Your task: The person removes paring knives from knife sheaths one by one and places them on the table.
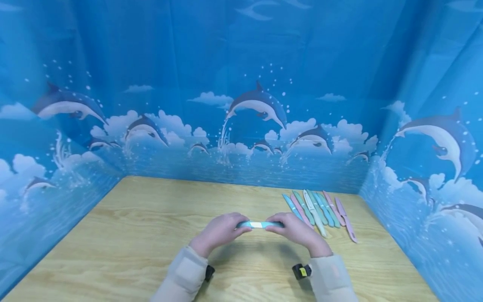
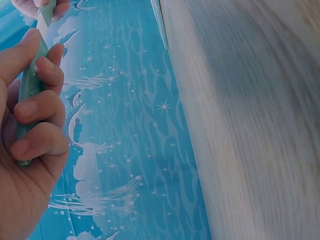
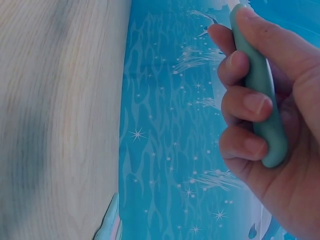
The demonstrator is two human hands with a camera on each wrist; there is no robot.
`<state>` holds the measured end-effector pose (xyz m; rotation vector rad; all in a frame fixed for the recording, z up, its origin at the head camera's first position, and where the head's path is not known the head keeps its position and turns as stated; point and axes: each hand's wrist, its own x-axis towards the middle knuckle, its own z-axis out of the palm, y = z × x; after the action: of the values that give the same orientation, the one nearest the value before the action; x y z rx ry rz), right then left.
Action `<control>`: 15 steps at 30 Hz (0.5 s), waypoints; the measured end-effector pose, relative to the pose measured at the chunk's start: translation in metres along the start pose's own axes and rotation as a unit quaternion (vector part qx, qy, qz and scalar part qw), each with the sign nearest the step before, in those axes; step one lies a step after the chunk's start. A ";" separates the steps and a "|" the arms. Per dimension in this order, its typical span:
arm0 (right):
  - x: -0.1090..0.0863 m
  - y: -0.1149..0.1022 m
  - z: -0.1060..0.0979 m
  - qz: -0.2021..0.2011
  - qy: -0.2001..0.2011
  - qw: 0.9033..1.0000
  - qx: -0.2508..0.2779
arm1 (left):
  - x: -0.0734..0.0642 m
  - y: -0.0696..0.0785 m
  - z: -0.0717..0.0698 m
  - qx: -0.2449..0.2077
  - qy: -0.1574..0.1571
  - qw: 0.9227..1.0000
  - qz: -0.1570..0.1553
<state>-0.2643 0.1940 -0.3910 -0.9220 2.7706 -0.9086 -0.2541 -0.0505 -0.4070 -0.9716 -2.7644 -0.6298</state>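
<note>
Both hands hold one teal knife [image 1: 256, 225] level above the table, with a pale section showing between them. My left hand [image 1: 222, 230] grips its left end; in the left wrist view, curled fingers and thumb wrap the teal length [image 2: 31, 85]. My right hand [image 1: 296, 231] grips the other end. In the right wrist view, the fingers curl round a smooth, round-ended teal handle [image 3: 260, 82], the thumb lying near its top. Which end covers the blade I cannot tell. To the right of the right hand lie several similar knives, among them a whitish one [image 1: 315, 212].
The knives lie side by side at the back right of the wood-grain table [image 1: 124, 243], a pink-purple one [image 1: 346, 220] outermost. A blue dolphin-print curtain [image 1: 188, 54] encloses the table at the back and both sides. Dark wrist cameras [image 1: 300, 271] sit under the sleeves.
</note>
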 end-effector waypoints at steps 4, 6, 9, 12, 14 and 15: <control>-0.001 0.001 -0.001 0.001 -0.006 1.000 0.014 | 0.000 0.000 -0.001 -0.004 -0.006 1.000 0.002; -0.001 0.001 -0.001 0.003 -0.009 1.000 0.021 | 0.000 0.000 -0.002 -0.006 -0.006 1.000 0.003; -0.002 0.001 -0.003 0.003 -0.011 1.000 0.024 | 0.001 0.000 -0.002 -0.007 -0.004 1.000 0.003; -0.002 0.001 -0.004 0.001 -0.012 1.000 0.024 | 0.001 -0.001 -0.002 -0.007 -0.003 1.000 0.002; -0.002 0.002 -0.004 0.003 -0.012 1.000 0.023 | 0.000 -0.002 -0.002 -0.008 -0.004 1.000 0.000; -0.002 0.002 -0.004 0.003 -0.012 1.000 0.023 | 0.000 -0.002 -0.002 -0.008 -0.004 1.000 -0.001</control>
<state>-0.2647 0.1980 -0.3891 -0.9104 2.7202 -0.9488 -0.2553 -0.0528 -0.4058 -0.9776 -2.7709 -0.6518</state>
